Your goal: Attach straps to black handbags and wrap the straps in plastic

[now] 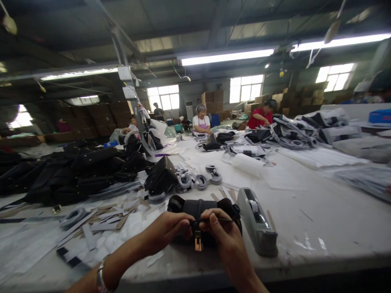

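Note:
A small black handbag (186, 209) lies on the table in front of me, with a gold clasp (198, 241) hanging at its front. Over the bag, both hands pinch a thin dark strip (198, 220), which looks like a strap or flap edge. My left hand (174, 226) is closed on its left end, thumb and fingers together. On the other side my right hand (224, 232) grips it between thumb and fingers. Whether the strip joins the bag is hidden by my hands. Right beside the bag stands a grey tape dispenser (258, 228).
Cardboard strips (106, 221) and clear plastic litter the left of the table (305, 252). A heap of black bags (76, 171) rises behind them. Coiled straps (200, 181) and another black bag (161, 175) lie ahead. Co-workers (201, 122) sit across the table.

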The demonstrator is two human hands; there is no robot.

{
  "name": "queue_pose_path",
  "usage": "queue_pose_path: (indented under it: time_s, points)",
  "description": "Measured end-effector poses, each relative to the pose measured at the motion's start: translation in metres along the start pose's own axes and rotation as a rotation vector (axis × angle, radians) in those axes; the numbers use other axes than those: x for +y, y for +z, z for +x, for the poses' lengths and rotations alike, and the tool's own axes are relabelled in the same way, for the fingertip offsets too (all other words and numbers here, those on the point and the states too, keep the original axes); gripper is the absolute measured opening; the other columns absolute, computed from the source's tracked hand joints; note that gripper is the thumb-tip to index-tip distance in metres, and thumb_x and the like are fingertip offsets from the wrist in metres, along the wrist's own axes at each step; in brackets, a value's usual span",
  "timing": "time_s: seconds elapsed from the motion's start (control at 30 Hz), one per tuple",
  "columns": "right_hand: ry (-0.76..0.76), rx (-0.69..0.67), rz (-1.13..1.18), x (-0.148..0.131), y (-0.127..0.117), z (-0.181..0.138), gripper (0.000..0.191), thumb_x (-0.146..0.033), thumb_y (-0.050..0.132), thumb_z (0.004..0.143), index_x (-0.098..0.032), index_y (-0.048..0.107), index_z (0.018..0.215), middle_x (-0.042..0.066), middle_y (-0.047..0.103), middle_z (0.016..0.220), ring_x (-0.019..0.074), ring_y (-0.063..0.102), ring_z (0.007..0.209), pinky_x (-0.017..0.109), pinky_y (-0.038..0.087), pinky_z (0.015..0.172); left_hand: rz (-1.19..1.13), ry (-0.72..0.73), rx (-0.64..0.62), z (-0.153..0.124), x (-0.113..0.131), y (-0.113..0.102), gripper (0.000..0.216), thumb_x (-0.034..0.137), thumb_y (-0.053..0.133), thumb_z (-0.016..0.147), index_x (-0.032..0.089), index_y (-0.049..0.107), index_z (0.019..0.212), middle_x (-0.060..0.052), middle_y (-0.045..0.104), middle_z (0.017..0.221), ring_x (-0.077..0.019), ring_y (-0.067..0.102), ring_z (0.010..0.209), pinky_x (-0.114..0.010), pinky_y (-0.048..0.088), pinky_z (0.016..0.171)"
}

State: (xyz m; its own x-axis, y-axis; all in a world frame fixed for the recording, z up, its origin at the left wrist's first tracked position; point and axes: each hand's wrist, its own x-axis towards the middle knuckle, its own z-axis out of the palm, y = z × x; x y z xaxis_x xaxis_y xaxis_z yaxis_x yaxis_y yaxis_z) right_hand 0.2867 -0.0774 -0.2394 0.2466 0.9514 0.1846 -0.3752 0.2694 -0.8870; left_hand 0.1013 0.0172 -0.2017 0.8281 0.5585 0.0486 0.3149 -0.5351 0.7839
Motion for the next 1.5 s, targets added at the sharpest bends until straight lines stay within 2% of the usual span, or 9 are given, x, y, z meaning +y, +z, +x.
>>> queue_pose_path:
  time_s: [0.2, 0.3, 0.43, 0.63, 0.8, 1.03, 1.17, 1.37, 1.5]
  points:
    - [0.004, 0.013, 0.076, 0.007, -0.001, 0.009, 0.023, -0.041, 0.064, 0.089, -0.02, 0.061, 0.1, 0.001, 0.065, 0.089, 0.0133, 0.061, 0.073, 0.024, 0.05, 0.068, -0.266, -0.142, 0.079, 0.034, 0.003, 0.02, 0.058, 0.066, 0.041, 0.09, 0.013, 0.065, 0.089, 0.002, 0.054, 0.06, -0.0102, 0.045, 0.048, -0.02, 0.035, 0.043]
    - [0.001, 0.014, -0.051, 0.008, -0.008, 0.009, 0.026, -0.04, 0.064, 0.089, -0.019, 0.06, 0.103, 0.0, 0.063, 0.075, 0.0119, 0.057, 0.062, 0.022, 0.046, 0.058, -0.287, -0.119, 0.035, 0.049, 0.002, 0.026, 0.056, 0.066, 0.041, 0.09, 0.015, 0.057, 0.073, 0.003, 0.05, 0.057, -0.0084, 0.038, 0.047, -0.02, 0.027, 0.042]
    - [-0.06, 0.08, -0.295, 0.002, -0.027, 0.006, 0.03, -0.045, 0.064, 0.088, -0.02, 0.064, 0.105, -0.001, 0.061, 0.066, 0.0133, 0.056, 0.057, 0.022, 0.045, 0.053, -0.2, -0.062, 0.023, 0.066, 0.009, 0.029, 0.049, 0.062, 0.052, 0.087, 0.014, 0.062, 0.086, 0.002, 0.052, 0.065, -0.0104, 0.043, 0.056, -0.021, 0.032, 0.049]
    - [-0.226, 0.348, -0.633, 0.005, -0.088, 0.012, 0.035, -0.046, 0.057, 0.09, -0.026, 0.065, 0.118, 0.007, 0.067, 0.121, 0.0257, 0.065, 0.103, 0.036, 0.051, 0.091, -0.032, -0.191, -0.048, 0.09, 0.021, 0.028, 0.046, 0.061, 0.056, 0.084, 0.015, 0.058, 0.08, 0.006, 0.048, 0.056, -0.0091, 0.04, 0.047, -0.02, 0.029, 0.044]
    - [-0.208, 0.113, -0.739, 0.017, -0.116, 0.032, 0.041, -0.039, 0.048, 0.096, -0.024, 0.059, 0.132, 0.008, 0.06, 0.136, 0.0272, 0.051, 0.13, 0.046, 0.036, 0.112, -0.009, -0.202, -0.084, 0.115, 0.021, 0.027, 0.044, 0.057, 0.057, 0.084, 0.013, 0.062, 0.092, 0.001, 0.061, 0.067, -0.0086, 0.043, 0.049, -0.019, 0.029, 0.044]
    - [-0.28, -0.069, -0.601, 0.015, -0.125, 0.029, 0.033, -0.031, 0.052, 0.096, -0.029, 0.061, 0.128, 0.004, 0.065, 0.129, 0.0222, 0.058, 0.122, 0.036, 0.043, 0.106, 0.049, -0.246, -0.11, 0.132, 0.028, 0.026, 0.049, 0.058, 0.057, 0.084, 0.011, 0.068, 0.085, 0.005, 0.048, 0.059, -0.0084, 0.038, 0.052, -0.019, 0.027, 0.047]
    - [-0.333, 0.013, -0.573, 0.022, -0.123, 0.025, 0.026, -0.031, 0.058, 0.093, -0.027, 0.064, 0.118, 0.004, 0.066, 0.122, 0.0216, 0.059, 0.117, 0.033, 0.044, 0.103, 0.074, -0.279, -0.11, 0.131, 0.035, 0.024, 0.048, 0.059, 0.062, 0.08, 0.012, 0.063, 0.073, 0.005, 0.046, 0.057, -0.0081, 0.038, 0.052, -0.019, 0.027, 0.047]
    - [-0.375, 0.07, -0.571, 0.032, -0.096, 0.02, 0.017, -0.029, 0.054, 0.092, -0.025, 0.059, 0.108, 0.004, 0.065, 0.106, 0.022, 0.061, 0.102, 0.033, 0.048, 0.09, -0.095, -0.395, -0.227, 0.125, 0.047, 0.013, 0.047, 0.06, 0.063, 0.079, 0.014, 0.062, 0.093, 0.001, 0.062, 0.071, -0.0064, 0.041, 0.046, -0.019, 0.029, 0.043]
    - [-0.4, 0.123, -0.612, 0.046, -0.083, 0.014, 0.019, -0.026, 0.055, 0.091, -0.025, 0.056, 0.111, 0.004, 0.063, 0.109, 0.0222, 0.059, 0.105, 0.034, 0.047, 0.093, 0.056, -0.383, -0.214, 0.122, 0.054, 0.007, 0.048, 0.057, 0.061, 0.081, 0.013, 0.068, 0.098, 0.005, 0.051, 0.057, -0.0074, 0.036, 0.046, -0.019, 0.023, 0.042]
